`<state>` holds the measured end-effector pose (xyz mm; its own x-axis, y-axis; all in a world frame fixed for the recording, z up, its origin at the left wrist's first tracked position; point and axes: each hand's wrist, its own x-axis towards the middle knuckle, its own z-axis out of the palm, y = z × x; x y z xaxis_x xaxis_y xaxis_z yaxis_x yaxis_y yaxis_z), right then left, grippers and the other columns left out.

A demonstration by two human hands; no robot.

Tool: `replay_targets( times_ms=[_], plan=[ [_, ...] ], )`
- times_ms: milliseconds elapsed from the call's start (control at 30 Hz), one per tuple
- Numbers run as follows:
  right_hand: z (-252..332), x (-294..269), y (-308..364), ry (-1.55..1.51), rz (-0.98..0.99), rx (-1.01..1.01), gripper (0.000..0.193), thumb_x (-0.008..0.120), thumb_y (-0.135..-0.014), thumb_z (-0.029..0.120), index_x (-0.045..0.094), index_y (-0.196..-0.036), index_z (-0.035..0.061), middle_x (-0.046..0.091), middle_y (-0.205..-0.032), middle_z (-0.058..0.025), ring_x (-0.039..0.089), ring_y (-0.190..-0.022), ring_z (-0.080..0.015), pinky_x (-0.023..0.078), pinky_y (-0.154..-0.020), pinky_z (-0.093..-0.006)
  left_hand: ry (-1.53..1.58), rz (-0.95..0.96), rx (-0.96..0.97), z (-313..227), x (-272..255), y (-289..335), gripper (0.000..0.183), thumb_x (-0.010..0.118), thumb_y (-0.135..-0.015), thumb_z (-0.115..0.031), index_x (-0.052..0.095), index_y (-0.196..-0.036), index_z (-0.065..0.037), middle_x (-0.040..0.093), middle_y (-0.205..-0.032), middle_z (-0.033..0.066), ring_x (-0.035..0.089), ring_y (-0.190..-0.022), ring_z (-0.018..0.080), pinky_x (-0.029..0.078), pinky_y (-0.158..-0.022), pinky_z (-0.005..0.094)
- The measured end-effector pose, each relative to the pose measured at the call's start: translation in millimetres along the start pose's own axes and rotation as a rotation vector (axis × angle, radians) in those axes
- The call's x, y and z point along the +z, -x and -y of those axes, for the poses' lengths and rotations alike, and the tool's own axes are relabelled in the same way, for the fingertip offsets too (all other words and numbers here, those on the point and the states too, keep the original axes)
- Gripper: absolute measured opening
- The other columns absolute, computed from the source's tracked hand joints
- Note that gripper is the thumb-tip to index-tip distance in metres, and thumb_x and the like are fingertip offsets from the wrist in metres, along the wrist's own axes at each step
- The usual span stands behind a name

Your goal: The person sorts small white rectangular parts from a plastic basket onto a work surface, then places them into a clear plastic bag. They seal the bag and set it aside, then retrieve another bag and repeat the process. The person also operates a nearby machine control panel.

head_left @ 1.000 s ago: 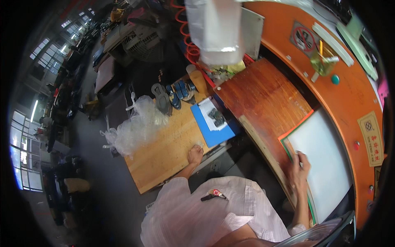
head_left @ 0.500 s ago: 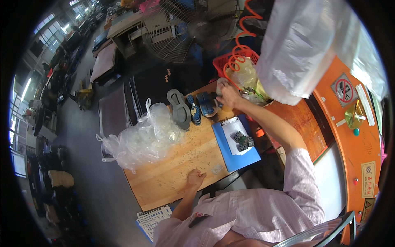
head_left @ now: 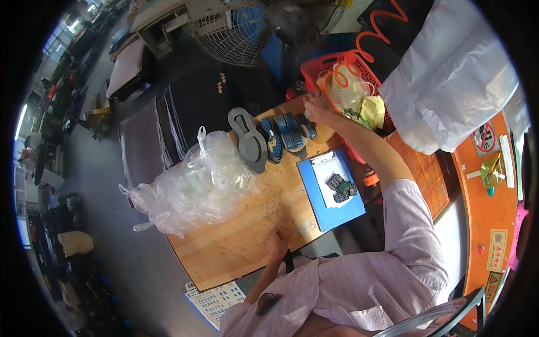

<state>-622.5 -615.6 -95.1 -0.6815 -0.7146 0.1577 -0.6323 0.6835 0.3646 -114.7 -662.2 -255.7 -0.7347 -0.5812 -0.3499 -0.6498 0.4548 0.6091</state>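
Note:
My right hand (head_left: 320, 109) reaches to the far right corner of the wooden table, beside a red basket (head_left: 310, 68). Its fingers are bent together, and whatever they grip is hidden. Just below that wrist is a yellow-orange round thing (head_left: 324, 135). To its left stand a blue-and-black block-like thing (head_left: 291, 132), a blue-and-black patterned piece (head_left: 273, 144) and a grey plate with a long slot (head_left: 247, 135). Closed in a loose fist, my left hand (head_left: 277, 244) rests near the table's front edge with nothing visible in it.
A bundle of clear plastic bags (head_left: 196, 185) covers the table's left part. A blue clipboard (head_left: 343, 220) carries paper and dark small parts (head_left: 340, 188). An orange coiled hose (head_left: 365, 42) hangs over the basket. White plastic sheeting (head_left: 449, 73) hangs right; a caged fan (head_left: 236, 33) stands behind.
My right hand has moved farther out toward the basket; the grey rounded thing seen at its fingers before no longer shows clearly. My left hand has shifted slightly rightward, still closed. The view has shifted.

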Motion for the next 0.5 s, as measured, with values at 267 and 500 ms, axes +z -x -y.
replay_targets(
  times_ms=[267, 500],
  plan=[
    [34.3, 36.0, 41.2, 0.091, 0.152, -0.480, 0.016, 0.061, -0.085, 0.016, 0.072, -0.097, 0.0153, 0.068, -0.103, -0.0113, 0.056, -0.117, -0.0277, 0.042, -0.098, -0.0440, 0.107, 0.012, 0.011, 1.0, -4.0, -1.0, 0.021, 0.071, -0.082, -0.021, 0.061, -0.093, -0.006, 0.070, -0.079, 0.0183, 0.068, -0.075, 0.0438, 0.050, -0.065, 0.0552],
    [56.9, 41.1, 54.0, 0.286, 0.179, -0.373, 0.023, 0.061, -0.091, 0.019, 0.078, -0.102, 0.0092, 0.072, -0.118, -0.0129, 0.058, -0.121, -0.0298, 0.036, -0.106, -0.0483, 0.031, -0.028, 0.001, -3.1, -2.8, -0.4, 0.017, 0.068, -0.083, -0.017, 0.060, -0.092, -0.004, 0.068, -0.076, 0.0209, 0.067, -0.073, 0.0450, 0.050, -0.064, 0.0558]
  ],
)
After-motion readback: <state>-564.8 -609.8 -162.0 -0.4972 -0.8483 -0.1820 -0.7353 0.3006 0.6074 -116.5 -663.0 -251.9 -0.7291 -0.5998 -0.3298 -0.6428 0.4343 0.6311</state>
